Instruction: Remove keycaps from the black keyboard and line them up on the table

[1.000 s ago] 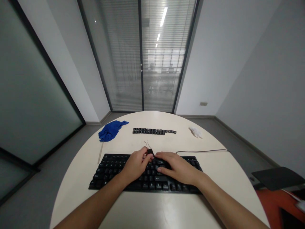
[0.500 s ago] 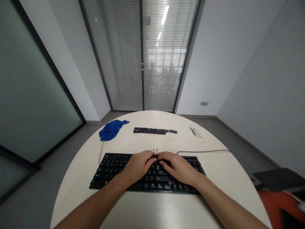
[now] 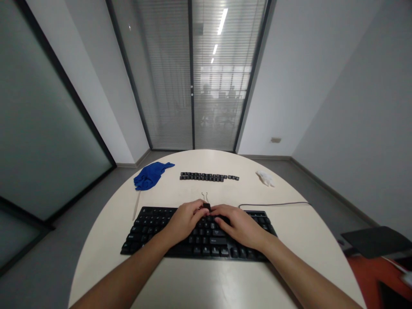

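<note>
Shifted slightly leftward and away from the wearer since half a second ago is a small black block [image 3: 207, 207] fitted with two thin metal wires [image 3: 205, 197] hooked at their tips; the wires, nearly upright before, are now tilted to the left. With it, the bare left hand [image 3: 185, 219] has been moved a little to the left.

The block is pinched between the left thumb and fingers, just above the far edge of a full-size black keyboard [image 3: 146, 231]. Beside it, the bare right hand [image 3: 240, 223] is held palm down over the keys, its thumb and index finger narrowly spaced and the index fingertip brought close to the block; whether anything is gripped by it cannot be told.

The keyboard is laid lengthwise on a rounded cream tabletop [image 3: 225, 279]. Beyond it, loose black keycaps [image 3: 202, 176] are lined up in two tight rows, with a few more trailed to the right. At far left a crumpled blue cloth [image 3: 150, 176] is seen, with a thin pale stick [image 3: 136, 206] set below it. At far right a crumpled white wad [image 3: 265, 178] is placed, and a thin dark cable [image 3: 273, 204] is stretched rightward from near the keyboard.
</note>
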`<action>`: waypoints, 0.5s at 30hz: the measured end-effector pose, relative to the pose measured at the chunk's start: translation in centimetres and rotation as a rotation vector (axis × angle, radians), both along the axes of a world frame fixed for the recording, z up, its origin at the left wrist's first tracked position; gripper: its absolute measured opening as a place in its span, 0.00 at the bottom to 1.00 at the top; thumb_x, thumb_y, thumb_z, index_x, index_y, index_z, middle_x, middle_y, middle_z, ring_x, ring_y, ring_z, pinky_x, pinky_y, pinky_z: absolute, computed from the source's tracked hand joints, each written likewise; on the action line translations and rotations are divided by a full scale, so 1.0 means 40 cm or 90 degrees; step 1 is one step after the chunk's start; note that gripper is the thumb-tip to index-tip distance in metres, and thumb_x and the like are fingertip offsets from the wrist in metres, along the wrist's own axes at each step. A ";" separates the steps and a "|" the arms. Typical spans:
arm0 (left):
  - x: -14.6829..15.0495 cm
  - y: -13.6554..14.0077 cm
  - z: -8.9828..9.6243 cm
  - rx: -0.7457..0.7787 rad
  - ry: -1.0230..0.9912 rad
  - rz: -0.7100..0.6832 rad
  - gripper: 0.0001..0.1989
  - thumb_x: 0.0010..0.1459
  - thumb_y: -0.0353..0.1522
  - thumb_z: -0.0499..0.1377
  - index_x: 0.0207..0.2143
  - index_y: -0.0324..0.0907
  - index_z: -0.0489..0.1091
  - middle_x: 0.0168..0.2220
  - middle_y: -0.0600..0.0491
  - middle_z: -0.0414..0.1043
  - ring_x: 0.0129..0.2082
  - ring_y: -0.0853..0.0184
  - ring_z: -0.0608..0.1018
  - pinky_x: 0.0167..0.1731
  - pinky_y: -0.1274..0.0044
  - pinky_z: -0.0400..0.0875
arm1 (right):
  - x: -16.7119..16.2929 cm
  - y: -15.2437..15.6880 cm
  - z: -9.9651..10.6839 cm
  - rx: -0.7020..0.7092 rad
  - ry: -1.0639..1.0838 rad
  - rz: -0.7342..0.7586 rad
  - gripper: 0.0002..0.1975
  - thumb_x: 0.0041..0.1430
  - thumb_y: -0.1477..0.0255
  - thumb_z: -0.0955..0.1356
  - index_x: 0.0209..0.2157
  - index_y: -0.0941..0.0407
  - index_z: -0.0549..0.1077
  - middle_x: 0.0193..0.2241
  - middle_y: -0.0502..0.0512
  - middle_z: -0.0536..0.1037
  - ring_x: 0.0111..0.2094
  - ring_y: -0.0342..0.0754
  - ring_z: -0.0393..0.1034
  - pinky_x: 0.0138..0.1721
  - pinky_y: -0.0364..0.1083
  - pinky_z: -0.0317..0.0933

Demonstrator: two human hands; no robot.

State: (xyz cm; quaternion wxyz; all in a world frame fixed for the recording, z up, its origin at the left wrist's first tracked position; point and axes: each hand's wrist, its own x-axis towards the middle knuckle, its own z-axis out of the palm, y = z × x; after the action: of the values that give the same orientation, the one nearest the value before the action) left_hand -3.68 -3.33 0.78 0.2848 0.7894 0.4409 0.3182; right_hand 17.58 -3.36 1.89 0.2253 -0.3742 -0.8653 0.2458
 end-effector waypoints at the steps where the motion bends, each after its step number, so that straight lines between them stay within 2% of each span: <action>1: 0.000 0.000 0.001 0.006 0.004 0.005 0.12 0.66 0.35 0.52 0.30 0.42 0.68 0.29 0.55 0.73 0.31 0.66 0.75 0.32 0.77 0.63 | 0.000 0.000 -0.001 0.002 -0.001 0.000 0.14 0.65 0.73 0.62 0.48 0.51 0.74 0.50 0.53 0.76 0.51 0.49 0.70 0.55 0.50 0.62; 5: 0.003 -0.001 0.000 0.025 0.013 0.013 0.11 0.65 0.35 0.53 0.30 0.42 0.68 0.31 0.54 0.74 0.33 0.64 0.75 0.33 0.77 0.63 | 0.001 0.001 -0.003 0.008 -0.001 0.002 0.14 0.65 0.73 0.63 0.48 0.51 0.74 0.49 0.53 0.77 0.50 0.48 0.71 0.54 0.49 0.62; 12: 0.002 0.005 -0.007 -0.084 -0.109 0.018 0.11 0.64 0.36 0.52 0.31 0.42 0.68 0.29 0.54 0.75 0.31 0.65 0.77 0.33 0.77 0.68 | -0.007 0.000 -0.010 -0.005 0.010 -0.030 0.12 0.64 0.69 0.64 0.47 0.51 0.76 0.48 0.53 0.77 0.49 0.50 0.71 0.53 0.49 0.63; 15: 0.003 0.007 -0.009 -0.161 -0.171 0.015 0.10 0.63 0.37 0.53 0.33 0.41 0.68 0.31 0.52 0.76 0.33 0.65 0.79 0.33 0.77 0.70 | -0.011 0.001 -0.015 -0.007 0.022 -0.038 0.12 0.64 0.68 0.65 0.46 0.51 0.76 0.47 0.53 0.78 0.48 0.50 0.72 0.52 0.49 0.63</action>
State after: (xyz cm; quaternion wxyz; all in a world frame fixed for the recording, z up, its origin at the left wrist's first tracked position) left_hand -3.55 -3.03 0.43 0.4343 0.6925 0.4447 0.3660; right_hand 17.13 -3.33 1.28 0.2451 -0.3967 -0.8486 0.2500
